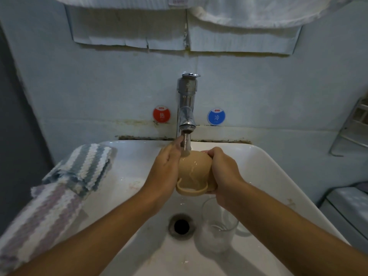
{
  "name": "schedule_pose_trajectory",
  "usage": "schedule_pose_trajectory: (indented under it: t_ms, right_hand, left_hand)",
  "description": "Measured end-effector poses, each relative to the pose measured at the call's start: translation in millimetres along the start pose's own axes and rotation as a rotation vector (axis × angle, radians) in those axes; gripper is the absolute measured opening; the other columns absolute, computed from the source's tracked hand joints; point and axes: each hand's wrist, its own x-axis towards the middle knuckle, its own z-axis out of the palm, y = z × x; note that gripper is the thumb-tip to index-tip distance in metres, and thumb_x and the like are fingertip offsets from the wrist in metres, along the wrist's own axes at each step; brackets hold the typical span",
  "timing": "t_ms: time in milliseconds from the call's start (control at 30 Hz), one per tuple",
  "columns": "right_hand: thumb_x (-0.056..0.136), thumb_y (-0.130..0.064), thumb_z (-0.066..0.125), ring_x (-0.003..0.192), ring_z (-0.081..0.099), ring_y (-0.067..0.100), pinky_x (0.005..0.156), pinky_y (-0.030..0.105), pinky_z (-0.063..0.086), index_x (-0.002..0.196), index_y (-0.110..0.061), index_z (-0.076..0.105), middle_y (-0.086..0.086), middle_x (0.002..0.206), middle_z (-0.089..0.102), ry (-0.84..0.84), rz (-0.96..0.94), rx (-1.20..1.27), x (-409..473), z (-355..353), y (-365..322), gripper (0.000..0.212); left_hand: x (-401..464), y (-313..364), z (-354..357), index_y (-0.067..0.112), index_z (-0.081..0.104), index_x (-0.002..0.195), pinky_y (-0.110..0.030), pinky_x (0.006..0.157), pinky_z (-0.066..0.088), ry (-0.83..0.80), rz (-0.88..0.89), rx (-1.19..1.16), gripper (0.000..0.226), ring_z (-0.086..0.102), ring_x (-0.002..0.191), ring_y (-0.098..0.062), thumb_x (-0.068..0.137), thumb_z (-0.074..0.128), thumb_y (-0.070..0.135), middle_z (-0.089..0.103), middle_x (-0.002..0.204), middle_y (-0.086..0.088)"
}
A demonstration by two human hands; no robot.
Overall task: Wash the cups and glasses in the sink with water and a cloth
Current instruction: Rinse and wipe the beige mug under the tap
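**Beige cup held under the running tap**

Both hands hold a rounded beige plastic cup (194,172) over the white ceramic sink (278,176), under water running from the chrome tap (187,108). The left hand (166,172) cups its side, fingers curled around it; the right hand (223,174) grips the opposite side. A clear drinking glass (217,232) stands in the basin beside the drain (181,226). Striped knitted cloths (65,184) lie draped over the sink's left rim.

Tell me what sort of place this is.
Likely a hotel or guesthouse bathroom: white ceramic basin, chrome tap between red hot and blue cold OYO stickers, striped towel on the rim.
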Motion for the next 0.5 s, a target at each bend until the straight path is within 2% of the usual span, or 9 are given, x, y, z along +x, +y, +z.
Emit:
schedule_pose_trajectory:
  t_ms: [67, 133, 200, 233, 333, 400, 500]
  right_hand:
    - [0.103, -0.032, 0.039, 0.087, 0.056, 0.019, 0.069, 0.033, 0.052, 0.101, -0.026, 0.058, 0.001, 0.098, 0.058, 0.01, -0.059, -0.031, 1.8, -0.3, 2.2, 0.02]
    - [0.102, -0.033, 0.043, 0.089, 0.055, 0.016, 0.073, 0.031, 0.05, 0.099, -0.028, 0.059, -0.001, 0.1, 0.059, 0.0, -0.15, -0.1, 3.9, -0.7, 4.5, 0.017]
    - [0.098, -0.038, 0.052, 0.092, 0.058, 0.016, 0.071, 0.03, 0.052, 0.106, -0.026, 0.06, -0.002, 0.103, 0.061, -0.068, -0.202, -0.13, 3.0, -0.3, 6.2, 0.017]
    - [0.095, -0.042, 0.057, 0.094, 0.059, 0.016, 0.07, 0.03, 0.053, 0.111, -0.026, 0.059, -0.002, 0.106, 0.061, -0.117, -0.207, -0.143, 1.9, 0.4, 7.0, 0.024]
    - [0.084, -0.05, 0.067, 0.093, 0.061, 0.015, 0.063, 0.027, 0.055, 0.116, -0.027, 0.055, -0.004, 0.109, 0.059, -0.208, -0.219, -0.2, -0.6, 3.7, 8.4, 0.041]
    - [0.085, -0.048, 0.069, 0.095, 0.061, 0.015, 0.063, 0.027, 0.057, 0.113, -0.029, 0.057, -0.004, 0.109, 0.06, -0.208, -0.251, -0.216, 0.6, 4.4, 9.1, 0.036]
    - [0.096, -0.035, 0.058, 0.096, 0.058, 0.013, 0.065, 0.026, 0.053, 0.113, -0.03, 0.061, -0.006, 0.111, 0.06, -0.202, -0.3, -0.202, 3.0, 4.0, 11.9, 0.018]
  left_hand:
    - [-4.0, 2.2, 2.2, 0.03, 0.042, 0.135, -0.033, 0.087, 0.053, -0.048, 0.022, 0.039, 0.037, 0.054, 0.113, -0.018, 0.101, 0.039, 0.045, 0.046, 0.133, 0.001]
    - [-5.1, 1.4, 3.0, 0.031, 0.038, 0.135, -0.032, 0.085, 0.052, -0.044, 0.032, 0.089, 0.038, 0.05, 0.117, -0.02, 0.099, 0.045, 0.041, 0.039, 0.135, 0.001]
    - [-3.3, 0.1, 1.1, 0.032, 0.045, 0.126, -0.038, 0.089, 0.053, -0.003, 0.056, 0.09, 0.027, 0.052, 0.114, -0.02, 0.1, 0.045, 0.037, 0.042, 0.133, 0.0]
    - [-2.2, 0.0, -0.6, 0.03, 0.049, 0.121, -0.038, 0.088, 0.054, 0.036, 0.064, 0.082, 0.021, 0.054, 0.11, -0.019, 0.102, 0.042, 0.036, 0.046, 0.13, -0.001]
    - [-0.8, -0.4, -5.3, 0.028, 0.057, 0.111, -0.032, 0.075, 0.051, 0.153, 0.002, 0.029, 0.028, 0.056, 0.096, -0.015, 0.105, 0.031, 0.035, 0.057, 0.113, 0.0]
    - [-1.3, -0.6, -6.6, 0.03, 0.059, 0.107, -0.034, 0.075, 0.053, 0.179, -0.035, 0.003, 0.03, 0.057, 0.094, -0.015, 0.105, 0.03, 0.035, 0.059, 0.107, 0.002]
    - [-2.2, -0.5, -4.9, 0.029, 0.056, 0.113, -0.032, 0.074, 0.051, 0.151, -0.03, 0.023, 0.025, 0.056, 0.098, -0.017, 0.105, 0.033, 0.035, 0.057, 0.113, 0.0]
